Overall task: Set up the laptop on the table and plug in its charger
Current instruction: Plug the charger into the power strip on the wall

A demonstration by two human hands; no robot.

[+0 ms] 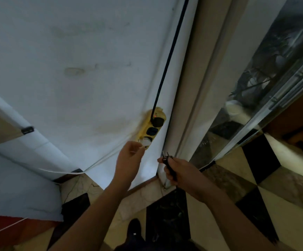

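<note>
A yellow power strip hangs on the white wall, with a black plug and cable in its top socket and a small red light beside it. The middle socket looks free. A white plug sits in the lowest socket. My left hand pinches the white cord right at that white plug. My right hand grips the black charger plug, its two metal pins pointing up toward the strip, a short way below and to the right of it. The laptop is out of view.
A white cord runs from the strip down and left along the wall. A door frame and a glass-fronted cabinet stand to the right. The floor has black and cream tiles. My foot is at the bottom.
</note>
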